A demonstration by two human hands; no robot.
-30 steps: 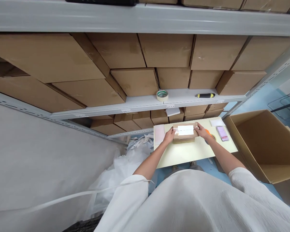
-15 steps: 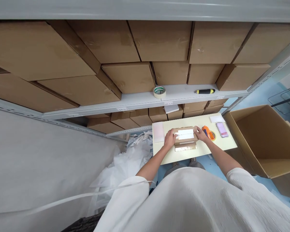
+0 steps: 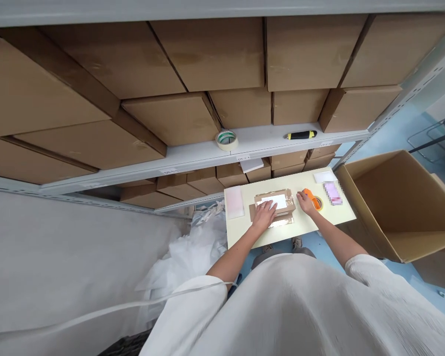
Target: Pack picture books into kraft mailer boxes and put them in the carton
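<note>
A small cardboard box (image 3: 288, 210) lies on the pale table (image 3: 252, 235), with a white label (image 3: 279, 200) on top and shiny clear tape at its edges. Its flap sticks out on the near side. My left hand (image 3: 265, 215) lies spread over the left part of the box and label, fingers open. To the right of the box, my right hand (image 3: 304, 202) is curled closed at the left end of an orange tape dispenser (image 3: 312, 198), which carries a yellowish roll; the fingertips are partly hidden.
A pink sheet (image 3: 235, 201) and a blurred pink-purple item (image 3: 333, 193) lie on the table. On the shelf are a tape roll (image 3: 227, 140), a yellow-black cutter (image 3: 300, 135) and several cartons. A large open carton (image 3: 415, 198) stands right; white plastic wrap (image 3: 185, 262) is heaped left.
My right hand has left the box's right side and moved to the tape dispenser. My left hand has shifted from the box's left edge onto its top. The view has turned slightly.
</note>
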